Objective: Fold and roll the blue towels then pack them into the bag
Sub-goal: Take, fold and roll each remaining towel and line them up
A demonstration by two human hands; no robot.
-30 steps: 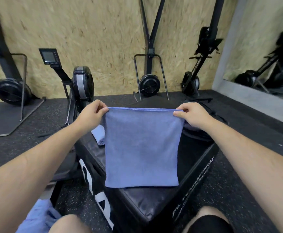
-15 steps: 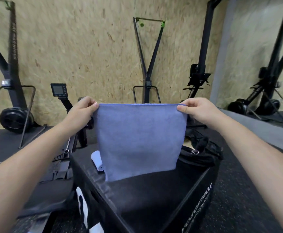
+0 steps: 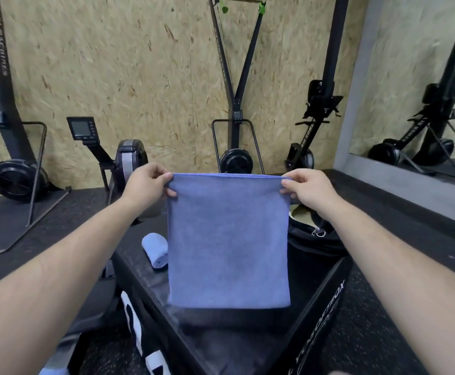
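A folded blue towel (image 3: pixel 227 239) hangs flat in front of me above the black padded box (image 3: pixel 221 336). My left hand (image 3: pixel 146 184) pinches its top left corner and my right hand (image 3: pixel 306 189) pinches its top right corner. A rolled blue towel (image 3: pixel 155 249) lies on the box, just left of the hanging one. The black bag (image 3: pixel 315 239) sits on the box's far right, its zipper open, partly hidden behind the towel. More blue cloth (image 3: pixel 54 370) shows at the bottom left edge.
Black rowing and ski machines (image 3: pixel 127 163) stand along the chipboard wall behind the box. A mirror (image 3: pixel 424 104) leans at the right. Dark rubber floor surrounds the box.
The view first tilted up, then dipped a little. Both hands keep the same pinch on the top corners, and the towel hangs the same way.
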